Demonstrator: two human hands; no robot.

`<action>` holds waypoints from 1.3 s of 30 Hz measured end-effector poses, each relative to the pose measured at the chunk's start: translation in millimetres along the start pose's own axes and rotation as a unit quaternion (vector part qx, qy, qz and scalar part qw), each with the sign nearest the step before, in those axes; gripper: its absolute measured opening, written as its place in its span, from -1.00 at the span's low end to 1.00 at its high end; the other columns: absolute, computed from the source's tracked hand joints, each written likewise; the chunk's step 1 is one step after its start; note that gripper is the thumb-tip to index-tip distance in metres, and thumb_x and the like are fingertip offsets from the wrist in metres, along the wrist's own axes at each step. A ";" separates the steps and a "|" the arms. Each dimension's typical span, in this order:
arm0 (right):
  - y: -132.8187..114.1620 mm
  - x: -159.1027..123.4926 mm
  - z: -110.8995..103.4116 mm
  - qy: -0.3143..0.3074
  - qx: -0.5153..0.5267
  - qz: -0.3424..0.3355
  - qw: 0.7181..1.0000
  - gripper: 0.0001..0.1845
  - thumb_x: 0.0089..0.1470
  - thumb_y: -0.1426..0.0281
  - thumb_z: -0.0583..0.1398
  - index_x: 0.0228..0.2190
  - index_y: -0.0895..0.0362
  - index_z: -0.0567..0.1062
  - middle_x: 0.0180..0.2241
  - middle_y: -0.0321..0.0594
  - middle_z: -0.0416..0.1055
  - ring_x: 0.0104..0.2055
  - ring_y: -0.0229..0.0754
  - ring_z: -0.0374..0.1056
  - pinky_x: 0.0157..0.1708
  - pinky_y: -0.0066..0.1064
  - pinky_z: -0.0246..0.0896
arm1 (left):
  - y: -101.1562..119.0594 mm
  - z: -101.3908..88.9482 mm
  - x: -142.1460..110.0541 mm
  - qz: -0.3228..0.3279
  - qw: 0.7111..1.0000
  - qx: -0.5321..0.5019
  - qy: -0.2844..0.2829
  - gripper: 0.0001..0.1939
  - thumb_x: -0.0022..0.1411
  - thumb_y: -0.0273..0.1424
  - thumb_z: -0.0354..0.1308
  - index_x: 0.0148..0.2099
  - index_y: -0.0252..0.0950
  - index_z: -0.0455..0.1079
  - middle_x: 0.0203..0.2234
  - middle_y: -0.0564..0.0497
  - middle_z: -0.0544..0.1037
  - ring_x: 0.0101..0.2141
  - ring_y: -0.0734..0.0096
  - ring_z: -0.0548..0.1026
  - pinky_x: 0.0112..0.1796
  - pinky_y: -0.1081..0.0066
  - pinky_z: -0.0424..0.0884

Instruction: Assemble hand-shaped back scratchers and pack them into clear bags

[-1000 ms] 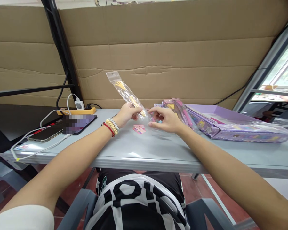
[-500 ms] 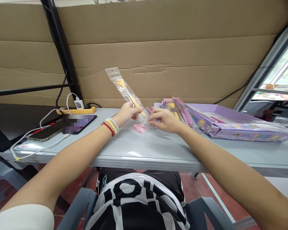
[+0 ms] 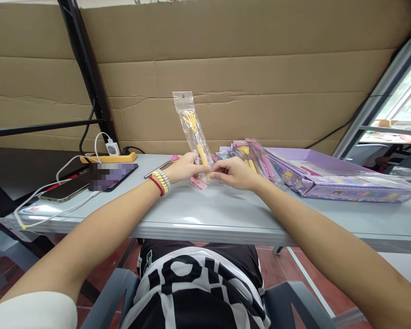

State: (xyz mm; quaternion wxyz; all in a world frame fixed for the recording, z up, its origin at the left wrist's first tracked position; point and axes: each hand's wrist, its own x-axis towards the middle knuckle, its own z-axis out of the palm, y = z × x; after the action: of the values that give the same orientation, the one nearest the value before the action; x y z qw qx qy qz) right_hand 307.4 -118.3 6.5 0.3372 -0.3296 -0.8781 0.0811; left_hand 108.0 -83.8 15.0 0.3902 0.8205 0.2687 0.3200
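A clear plastic bag (image 3: 198, 132) stands tilted above the table, with a yellow back scratcher (image 3: 191, 121), its head shaped like a hand, inside. My left hand (image 3: 186, 168) is closed around the lower part of the bag. With thumb and forefinger together, my right hand (image 3: 236, 172) pinches the bag's bottom end beside the left fingertips. Just below the hands lies a small pink printed card (image 3: 198, 183). Behind my left wrist, metal rods with a pink end (image 3: 175, 158) rest on the table, partly hidden. More bagged back scratchers, pink and yellow (image 3: 260, 160), are piled beyond my right hand.
To the right is an open purple box (image 3: 349, 187) with plastic film over it. On the left lie two phones (image 3: 118, 176), white cables and a yellow power strip (image 3: 123, 157). A cardboard wall (image 3: 246, 73) rises behind the grey table (image 3: 219, 214).
The bag has swung more upright and its top has moved right. My left hand has come closer to my right, so their fingertips nearly meet. The metal rods behind show more.
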 end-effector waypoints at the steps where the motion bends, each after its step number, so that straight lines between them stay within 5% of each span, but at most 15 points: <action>1: 0.2 -0.1 0.0 0.001 -0.003 0.002 1.000 -0.79 0.07 0.30 0.18 -0.49 0.18 0.46 -0.61 -0.31 0.37 -0.56 -0.35 0.17 -0.52 -0.49 0.06 | 0.6 -0.1 -0.5 0.001 1.000 0.006 -0.004 -0.72 0.08 -0.23 0.24 -0.28 -0.36 0.39 -0.45 -0.03 0.51 -0.47 0.48 0.42 -0.47 0.48 0.32; 10: 1.0 0.3 -1.1 -0.009 -0.007 0.010 1.000 -0.80 0.01 0.30 0.23 -0.51 0.19 0.47 -0.62 -0.32 0.35 -0.58 -0.36 0.15 -0.53 -0.50 0.04 | 3.9 1.5 -3.4 -0.009 0.999 -0.025 -0.043 -0.60 0.10 -0.14 0.22 -0.17 -0.36 0.35 -0.40 -0.05 0.52 -0.43 0.43 0.47 -0.41 0.44 0.38; 15: -0.6 -0.2 -2.0 -0.012 -0.007 0.019 1.000 -0.76 0.01 0.27 0.23 -0.53 0.20 0.48 -0.64 -0.32 0.33 -0.58 -0.36 0.14 -0.54 -0.50 0.03 | -0.5 2.1 -2.5 -0.001 0.996 -0.063 -0.069 -0.48 -0.08 -0.30 0.38 -0.11 -0.34 0.25 -0.36 -0.04 0.52 -0.37 0.40 0.50 -0.35 0.40 0.42; 25: 0.7 -0.6 -2.6 -0.003 -0.012 0.024 1.000 -0.69 -0.02 0.20 0.25 -0.54 0.19 0.39 -0.61 -0.30 0.30 -0.56 -0.35 0.14 -0.53 -0.48 0.05 | 2.3 2.7 -2.0 0.015 0.992 -0.082 -0.098 -0.56 -0.02 -0.36 0.35 -0.14 -0.35 0.26 -0.44 0.03 0.51 -0.43 0.46 0.49 -0.37 0.40 0.43; 30: 2.9 0.0 -3.6 0.044 -0.024 0.023 0.998 -0.57 -0.11 0.14 0.31 -0.32 0.18 0.35 -0.43 -0.23 0.34 -0.45 -0.28 0.23 -0.47 -0.47 0.11 | 3.7 2.9 -3.0 0.004 0.991 -0.095 -0.097 -0.52 -0.04 -0.33 0.36 -0.11 -0.35 0.27 -0.45 0.04 0.51 -0.41 0.44 0.48 -0.35 0.38 0.42; 33: 3.2 -0.3 -4.8 -0.005 -0.014 0.033 0.999 -0.53 -0.04 0.13 0.26 -0.21 0.20 0.35 -0.42 -0.24 0.34 -0.44 -0.28 0.23 -0.48 -0.47 0.09 | 3.3 2.8 -2.5 0.015 0.990 -0.097 -0.100 -0.54 -0.06 -0.33 0.38 -0.15 -0.37 0.29 -0.47 0.04 0.49 -0.41 0.43 0.48 -0.33 0.37 0.41; 39: 4.3 -0.7 -5.0 -0.090 0.001 0.045 0.995 -0.68 0.03 0.17 0.17 -0.44 0.21 0.42 -0.61 -0.34 0.23 -0.55 -0.34 0.10 -0.52 -0.49 -0.02 | -2.3 2.6 1.3 0.018 0.991 -0.092 -0.098 -0.49 -0.10 -0.43 0.38 -0.09 -0.37 0.29 -0.43 0.06 0.48 -0.41 0.45 0.46 -0.36 0.39 0.42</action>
State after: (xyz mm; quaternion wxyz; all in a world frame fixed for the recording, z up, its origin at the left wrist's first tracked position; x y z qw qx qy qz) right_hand 313.3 -115.9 8.4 0.2528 -0.3600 -0.8891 0.1267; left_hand 110.3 -82.9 12.2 0.4830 0.8129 0.1839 0.2684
